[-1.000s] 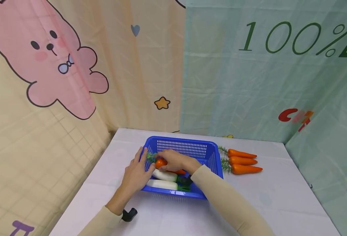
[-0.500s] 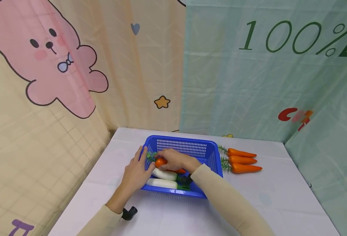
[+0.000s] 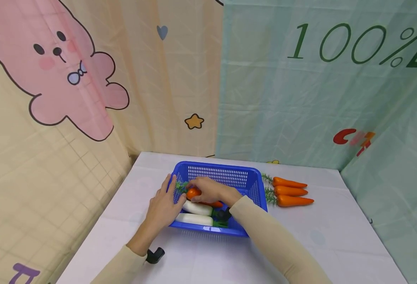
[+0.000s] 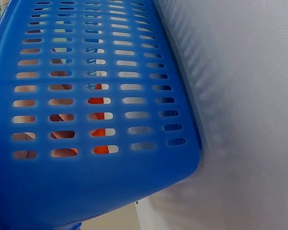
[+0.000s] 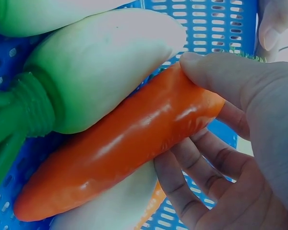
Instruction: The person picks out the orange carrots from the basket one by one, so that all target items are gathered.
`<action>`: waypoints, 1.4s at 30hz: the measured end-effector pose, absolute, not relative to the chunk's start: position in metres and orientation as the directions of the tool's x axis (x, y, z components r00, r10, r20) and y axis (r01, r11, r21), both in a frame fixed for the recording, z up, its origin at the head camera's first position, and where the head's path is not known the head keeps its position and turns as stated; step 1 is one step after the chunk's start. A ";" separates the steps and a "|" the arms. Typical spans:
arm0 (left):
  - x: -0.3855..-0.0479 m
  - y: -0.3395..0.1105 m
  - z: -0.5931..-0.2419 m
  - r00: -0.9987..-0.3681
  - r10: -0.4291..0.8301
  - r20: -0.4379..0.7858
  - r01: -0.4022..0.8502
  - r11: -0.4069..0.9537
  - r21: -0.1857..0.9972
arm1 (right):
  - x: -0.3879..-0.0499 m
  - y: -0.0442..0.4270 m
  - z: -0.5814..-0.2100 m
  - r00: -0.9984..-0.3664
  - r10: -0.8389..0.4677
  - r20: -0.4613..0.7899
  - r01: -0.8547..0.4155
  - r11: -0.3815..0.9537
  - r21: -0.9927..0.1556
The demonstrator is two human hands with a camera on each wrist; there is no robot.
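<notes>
carrot point(image 5: 120, 143) in the basket point(image 3: 237, 176) is partly hidden from above.

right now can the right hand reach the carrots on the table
Probably not directly: the right hand holds another carrot inside the blue basket, whose right wall stands between it and the three carrots.

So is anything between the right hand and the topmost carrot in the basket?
Nothing visible. In the right wrist view, the right hand grips that carrot directly; a white radish lies beside it, not in between.
</notes>
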State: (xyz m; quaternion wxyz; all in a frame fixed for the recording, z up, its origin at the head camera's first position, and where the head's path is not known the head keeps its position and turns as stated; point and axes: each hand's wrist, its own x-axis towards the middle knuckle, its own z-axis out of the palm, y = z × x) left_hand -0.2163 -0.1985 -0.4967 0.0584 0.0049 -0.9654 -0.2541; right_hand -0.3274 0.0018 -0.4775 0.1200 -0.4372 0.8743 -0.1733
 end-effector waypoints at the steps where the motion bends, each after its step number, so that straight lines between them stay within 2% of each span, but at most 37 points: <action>1: -0.216 -0.198 -0.497 -0.993 -0.038 0.114 0.022 0.871 0.490 | -0.328 0.002 -0.478 -0.591 -0.805 -0.056 -0.722 0.559 -0.408; 23: -0.218 -0.200 -0.497 -0.994 -0.038 0.101 0.015 0.877 0.481 | -0.330 0.020 -0.469 -0.608 -0.794 -0.015 -0.683 0.532 -0.500; 42: -0.220 -0.199 -0.495 -0.994 -0.030 0.105 0.023 0.879 0.476 | -0.310 0.057 -0.438 -0.701 -0.711 0.057 -0.644 0.596 -0.480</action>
